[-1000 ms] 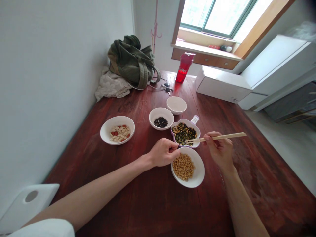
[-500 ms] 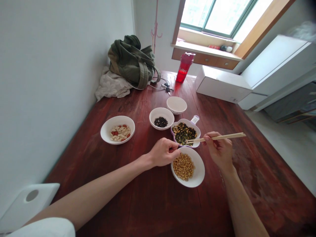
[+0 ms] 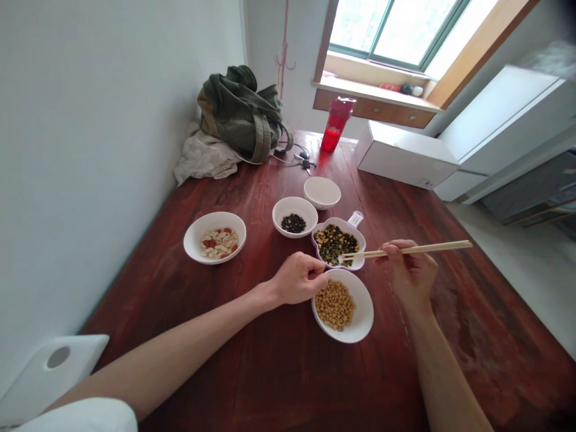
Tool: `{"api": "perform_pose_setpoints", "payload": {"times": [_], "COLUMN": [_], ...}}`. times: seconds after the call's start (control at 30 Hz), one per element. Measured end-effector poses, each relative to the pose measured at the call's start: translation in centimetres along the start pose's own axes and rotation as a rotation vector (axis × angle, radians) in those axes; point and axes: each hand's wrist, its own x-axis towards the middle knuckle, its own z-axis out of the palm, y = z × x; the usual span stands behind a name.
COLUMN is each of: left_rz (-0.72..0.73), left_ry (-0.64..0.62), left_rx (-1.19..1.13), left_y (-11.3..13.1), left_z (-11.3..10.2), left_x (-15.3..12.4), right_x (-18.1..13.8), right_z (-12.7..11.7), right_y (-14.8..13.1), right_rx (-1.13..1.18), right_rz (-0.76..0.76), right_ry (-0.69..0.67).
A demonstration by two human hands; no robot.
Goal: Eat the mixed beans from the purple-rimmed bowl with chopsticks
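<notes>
Your right fingers (image 3: 390,252) pinch the wooden chopsticks (image 3: 427,248) close together, and their tips reach over the rim of the purple dish (image 3: 345,226) of mixed seeds; you can't tell whether they touch the seeds. Your left hand (image 3: 299,278) holds nothing, its fingers loosely curled right at the soybean bowl (image 3: 366,318), and your right hand (image 3: 409,275) hangs just beside that bowl. The dish sits just past it, with the black seed bowl (image 3: 288,200) and a white bowl (image 3: 321,183) farther on, and the nut bowl (image 3: 191,249) well to its left. A long stretch of the wooden table (image 3: 454,372) runs from that bowl to the table's right edge, above the pale floor (image 3: 531,282); the white wall (image 3: 112,150) lines the table's far left.
</notes>
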Motion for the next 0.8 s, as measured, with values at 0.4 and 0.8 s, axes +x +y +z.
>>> {"api": "perform_pose_setpoints", "payload": {"times": [0.4,0.8], "left_rz": [0.006,0.019], "left_ry": [0.001,0.011], "left_rx": [0.027,0.031], "left_y": [-0.1,-0.2], "left_z": [0.0,0.1], "left_x": [0.0,-0.1], "right_x": [-0.1,0.7], "right_z": [-0.8,-1.1], "right_y": [0.1,-0.7], "right_rx": [0.389,-0.147], "right_rz": [0.216,0.032], "right_ry": [-0.212,0.037]}}
